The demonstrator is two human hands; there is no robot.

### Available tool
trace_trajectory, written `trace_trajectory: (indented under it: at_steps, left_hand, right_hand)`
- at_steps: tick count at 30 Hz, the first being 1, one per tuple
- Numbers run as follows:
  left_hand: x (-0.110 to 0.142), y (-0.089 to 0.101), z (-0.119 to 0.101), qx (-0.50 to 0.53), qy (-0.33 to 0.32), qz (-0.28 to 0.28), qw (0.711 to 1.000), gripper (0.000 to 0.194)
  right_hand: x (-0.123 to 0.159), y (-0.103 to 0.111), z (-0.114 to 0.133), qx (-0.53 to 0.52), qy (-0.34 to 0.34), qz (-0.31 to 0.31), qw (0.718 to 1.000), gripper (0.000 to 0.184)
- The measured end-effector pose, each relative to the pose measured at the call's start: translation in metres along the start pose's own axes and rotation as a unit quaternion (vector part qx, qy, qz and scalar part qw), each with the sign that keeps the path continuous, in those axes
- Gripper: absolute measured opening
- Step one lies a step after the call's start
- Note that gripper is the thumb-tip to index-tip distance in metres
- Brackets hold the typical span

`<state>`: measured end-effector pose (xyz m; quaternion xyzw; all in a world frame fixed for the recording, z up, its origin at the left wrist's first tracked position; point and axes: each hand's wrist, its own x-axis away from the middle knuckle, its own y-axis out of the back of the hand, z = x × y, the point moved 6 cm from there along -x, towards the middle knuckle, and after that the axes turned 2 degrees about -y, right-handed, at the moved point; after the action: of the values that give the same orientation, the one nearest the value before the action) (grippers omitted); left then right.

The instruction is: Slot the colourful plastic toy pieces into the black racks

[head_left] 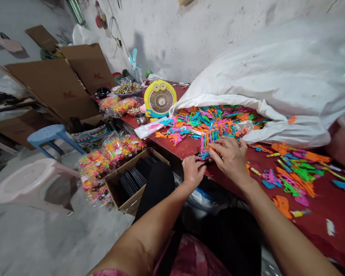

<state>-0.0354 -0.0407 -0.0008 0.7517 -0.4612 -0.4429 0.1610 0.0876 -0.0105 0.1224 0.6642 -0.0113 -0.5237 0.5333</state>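
A row of thin plastic pieces (206, 141) in pink, blue, green and orange stands closely stacked near the table's front edge. My left hand (192, 171) is closed at its near left end, thumb and fingers pinched at the lower edge. My right hand (229, 156) bends over the right side, its fingertips gripping the pieces. Something dark shows between the two hands, partly covered by the fingers. Just behind lies a heap of similar bright plastic pieces (215, 117), spilling from the mouth of a big white sack (264, 73).
The red table (310, 218) carries loose plastic pieces (297, 172) on the right and a yellow fan (161, 99) behind. Left of my knee are a carton of black items (115, 197) and bagged colourful bundles (103, 161). Blue (50, 134) and pale (28, 180) stools stand further left.
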Motion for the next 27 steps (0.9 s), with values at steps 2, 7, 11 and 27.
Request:
trace_trajectory:
  at_steps: [2,7,11,27]
  left_hand:
    - [0.006,0.004,-0.005,-0.006,0.014,-0.01,1.0,0.014]
    - [0.012,0.006,-0.011,-0.004,0.1,-0.054,0.994,0.022]
    - [0.009,0.004,-0.014,0.005,0.123,-0.073,0.99,0.027]
    - [0.022,0.005,-0.022,-0.018,-0.009,-0.014,1.0,0.014]
  right_hand:
    - [0.003,0.002,0.004,-0.007,0.006,0.003,1.0,0.023]
    - [0.025,0.021,0.015,-0.027,-0.016,-0.042,0.999,0.032]
    - [0.071,0.026,-0.004,-0.068,-0.197,-0.187,0.96,0.034]
    - [0.08,-0.047,-0.006,-0.035,-0.264,-0.029,0.964,0.027]
